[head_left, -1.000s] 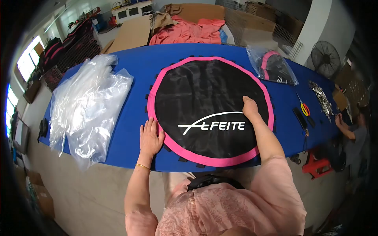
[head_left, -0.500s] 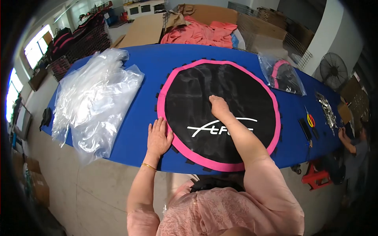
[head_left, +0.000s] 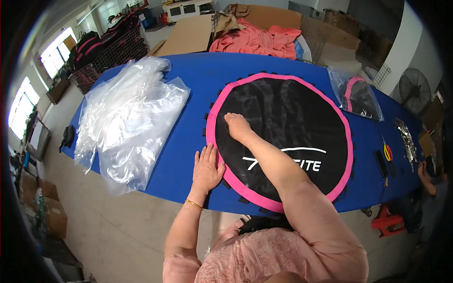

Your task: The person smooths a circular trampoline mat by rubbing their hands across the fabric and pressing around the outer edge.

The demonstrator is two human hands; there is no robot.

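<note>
A round black trampoline mat (head_left: 292, 122) with a pink border and white lettering lies flat on a blue-covered table. My left hand (head_left: 207, 170) rests open at the mat's left front edge, fingers spread over the pink border and table cover. My right hand (head_left: 237, 126) is closed on the black fabric near the left border. Whatever its curled fingers may hold is hidden. My right forearm covers part of the lettering. Small dark tabs stick out around the mat's rim.
Clear plastic bags (head_left: 132, 127) are heaped at left. A bagged mat (head_left: 356, 94) lies at the back right. Yellow-and-red handled snips (head_left: 388, 153) and a pile of metal pieces (head_left: 405, 139) are at right, near another person's hand (head_left: 426, 177). A fan (head_left: 415, 89) stands beyond.
My right hand has moved left across the mat, from near its middle towards the left border. My left hand stays at the edge. The whole view has shifted, so things appear further right.
</note>
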